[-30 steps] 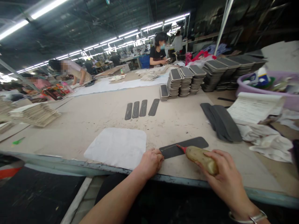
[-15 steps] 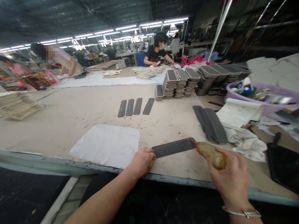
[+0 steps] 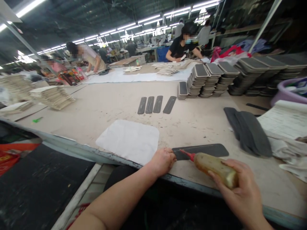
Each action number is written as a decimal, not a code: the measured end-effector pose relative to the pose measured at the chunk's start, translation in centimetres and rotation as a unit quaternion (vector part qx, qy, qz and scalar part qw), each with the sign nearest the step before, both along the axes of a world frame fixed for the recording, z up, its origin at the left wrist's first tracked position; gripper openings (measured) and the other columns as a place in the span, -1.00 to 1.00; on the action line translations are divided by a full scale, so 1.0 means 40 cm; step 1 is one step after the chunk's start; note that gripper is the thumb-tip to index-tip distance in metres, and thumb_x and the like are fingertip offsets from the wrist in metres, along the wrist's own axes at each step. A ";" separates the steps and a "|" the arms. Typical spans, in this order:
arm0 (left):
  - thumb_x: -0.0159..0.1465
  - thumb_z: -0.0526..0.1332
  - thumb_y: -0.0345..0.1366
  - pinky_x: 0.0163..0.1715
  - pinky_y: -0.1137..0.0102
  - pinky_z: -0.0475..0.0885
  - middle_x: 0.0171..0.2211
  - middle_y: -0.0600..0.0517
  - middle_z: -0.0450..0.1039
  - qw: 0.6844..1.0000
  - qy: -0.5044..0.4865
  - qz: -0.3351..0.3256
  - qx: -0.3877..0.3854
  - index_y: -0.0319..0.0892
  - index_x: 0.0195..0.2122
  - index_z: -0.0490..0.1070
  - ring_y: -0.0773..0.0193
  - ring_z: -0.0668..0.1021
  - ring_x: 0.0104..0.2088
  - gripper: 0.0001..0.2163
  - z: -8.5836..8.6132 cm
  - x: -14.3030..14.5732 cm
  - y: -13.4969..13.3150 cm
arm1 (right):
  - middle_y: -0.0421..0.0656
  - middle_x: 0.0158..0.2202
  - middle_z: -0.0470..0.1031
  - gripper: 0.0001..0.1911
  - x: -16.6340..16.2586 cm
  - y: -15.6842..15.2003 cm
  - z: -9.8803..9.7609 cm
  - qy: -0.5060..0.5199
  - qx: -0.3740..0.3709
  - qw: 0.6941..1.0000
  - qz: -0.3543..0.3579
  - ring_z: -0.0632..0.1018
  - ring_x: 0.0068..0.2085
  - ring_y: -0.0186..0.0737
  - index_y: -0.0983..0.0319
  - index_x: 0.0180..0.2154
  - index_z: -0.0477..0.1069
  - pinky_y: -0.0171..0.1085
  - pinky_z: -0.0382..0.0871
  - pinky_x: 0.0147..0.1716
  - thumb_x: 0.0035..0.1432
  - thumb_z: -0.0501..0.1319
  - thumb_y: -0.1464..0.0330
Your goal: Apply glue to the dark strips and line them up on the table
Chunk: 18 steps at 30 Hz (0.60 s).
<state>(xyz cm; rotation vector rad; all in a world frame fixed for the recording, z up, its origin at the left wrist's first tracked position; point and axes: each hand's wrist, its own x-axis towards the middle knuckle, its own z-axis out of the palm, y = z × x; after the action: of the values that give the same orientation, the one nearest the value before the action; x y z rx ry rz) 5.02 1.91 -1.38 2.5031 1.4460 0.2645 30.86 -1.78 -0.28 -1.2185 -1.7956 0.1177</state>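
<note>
A dark grey rounded strip (image 3: 206, 150) lies flat near the table's front edge, with a thin pale line along its far side. The closed fingers of my left hand (image 3: 163, 161) hold down its left end. My right hand (image 3: 240, 185) is wrapped round a yellowish glue bottle (image 3: 211, 167), which is tilted with its red nozzle (image 3: 188, 154) over the left part of the strip. Whether the tip touches the strip I cannot tell. Left of my left hand lies a white rounded sheet (image 3: 130, 139).
Several small grey pieces (image 3: 150, 104) with shiny streaks lie mid-table. Behind them stand stacks of grey pale-edged pieces (image 3: 201, 80). Loose grey strips (image 3: 248, 131), paper (image 3: 285, 118) and a purple basin (image 3: 287, 92) are at right. A co-worker (image 3: 183, 48) sits across the table.
The nozzle has moved from the strip's right end to near its left end, close to my left hand. The left hand stays on the strip. The camera has turned left.
</note>
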 end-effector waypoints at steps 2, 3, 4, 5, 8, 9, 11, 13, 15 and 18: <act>0.32 0.13 -0.33 -0.13 0.34 0.44 -0.33 -0.05 0.53 1.000 0.001 0.000 0.000 -0.22 -0.35 0.54 0.21 0.54 -0.25 -0.80 -0.001 0.000 0.000 | -0.03 -0.12 0.34 -0.62 -0.020 0.004 0.001 -0.008 -0.001 1.000 0.021 0.41 -0.09 -0.02 0.20 -0.06 0.28 -0.05 0.37 -0.15 0.15 0.26 0.18; 0.32 0.13 -0.33 -0.13 0.34 0.45 -0.33 -0.05 0.53 1.000 0.001 0.003 0.002 -0.23 -0.35 0.54 0.21 0.54 -0.25 -0.80 -0.001 0.000 0.000 | -0.03 -0.12 0.34 -0.63 -0.026 0.005 0.001 -0.011 -0.001 1.000 0.027 0.41 -0.09 -0.03 0.20 -0.06 0.28 -0.06 0.37 -0.15 0.15 0.26 0.19; 0.32 0.14 -0.33 -0.14 0.35 0.45 -0.33 -0.05 0.53 1.000 0.001 0.005 0.004 -0.23 -0.35 0.53 0.21 0.55 -0.24 -0.80 -0.002 0.001 0.000 | -0.04 -0.13 0.34 -0.64 -0.031 0.007 0.001 -0.014 0.000 0.999 0.032 0.41 -0.09 -0.03 0.20 -0.06 0.28 -0.06 0.37 -0.16 0.15 0.26 0.21; 0.32 0.14 -0.32 -0.14 0.35 0.45 -0.33 -0.05 0.53 1.000 0.001 0.009 0.007 -0.23 -0.35 0.53 0.21 0.55 -0.24 -0.80 -0.002 0.001 -0.001 | -0.04 -0.14 0.34 -0.64 -0.034 0.008 0.000 -0.019 0.001 0.999 0.036 0.41 -0.09 -0.04 0.20 -0.06 0.28 -0.07 0.37 -0.15 0.15 0.26 0.22; 0.33 0.13 -0.32 -0.13 0.36 0.45 -0.33 -0.05 0.53 1.000 -0.002 0.013 0.009 -0.23 -0.35 0.53 0.22 0.55 -0.25 -0.79 -0.004 0.002 -0.001 | -0.05 -0.14 0.35 -0.63 -0.037 0.010 -0.004 -0.026 0.001 0.999 0.040 0.42 -0.09 -0.06 0.19 -0.05 0.27 -0.08 0.38 -0.15 0.15 0.27 0.23; 0.33 0.13 -0.32 -0.13 0.36 0.46 -0.33 -0.05 0.53 1.000 0.000 0.013 0.008 -0.23 -0.35 0.53 0.22 0.55 -0.25 -0.79 -0.004 0.002 -0.001 | -0.06 -0.14 0.35 -0.63 -0.038 0.010 -0.005 -0.026 0.000 0.999 0.040 0.42 -0.09 -0.06 0.19 -0.05 0.27 -0.07 0.38 -0.15 0.14 0.27 0.22; 0.33 0.13 -0.32 -0.14 0.37 0.46 -0.34 -0.05 0.52 1.000 0.005 0.016 0.007 -0.23 -0.35 0.54 0.23 0.55 -0.25 -0.79 -0.004 0.002 -0.001 | -0.06 -0.14 0.35 -0.63 -0.039 0.009 -0.005 -0.025 -0.003 0.999 0.039 0.42 -0.09 -0.06 0.18 -0.06 0.27 -0.08 0.38 -0.15 0.15 0.27 0.21; 0.33 0.13 -0.31 -0.15 0.37 0.46 -0.34 -0.05 0.52 1.000 0.010 0.018 0.005 -0.23 -0.36 0.54 0.23 0.55 -0.26 -0.78 -0.005 0.002 -0.001 | -0.06 -0.14 0.35 -0.63 -0.039 0.006 -0.002 -0.024 -0.011 0.999 0.043 0.42 -0.09 -0.07 0.19 -0.05 0.27 -0.09 0.38 -0.15 0.15 0.26 0.21; 0.33 0.13 -0.30 -0.15 0.37 0.46 -0.34 -0.05 0.52 1.000 0.012 0.018 0.003 -0.23 -0.36 0.54 0.23 0.55 -0.25 -0.77 -0.006 0.003 0.000 | -0.06 -0.13 0.35 -0.64 -0.037 0.000 0.003 -0.022 -0.023 0.998 0.050 0.42 -0.10 -0.08 0.19 -0.05 0.27 -0.10 0.38 -0.14 0.16 0.26 0.23; 0.33 0.13 -0.30 -0.14 0.36 0.46 -0.32 -0.06 0.53 1.000 0.016 0.019 -0.002 -0.23 -0.35 0.55 0.22 0.55 -0.24 -0.78 -0.003 0.005 0.001 | -0.07 -0.14 0.35 -0.66 -0.026 -0.009 0.010 -0.021 -0.031 0.998 0.057 0.43 -0.11 -0.11 0.18 -0.06 0.27 -0.13 0.38 -0.16 0.16 0.26 0.24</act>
<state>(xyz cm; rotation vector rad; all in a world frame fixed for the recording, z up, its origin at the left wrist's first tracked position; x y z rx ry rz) 5.24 1.94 -1.50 2.4893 1.5063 0.2286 29.80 -2.12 0.11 -1.1698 -1.9111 0.2164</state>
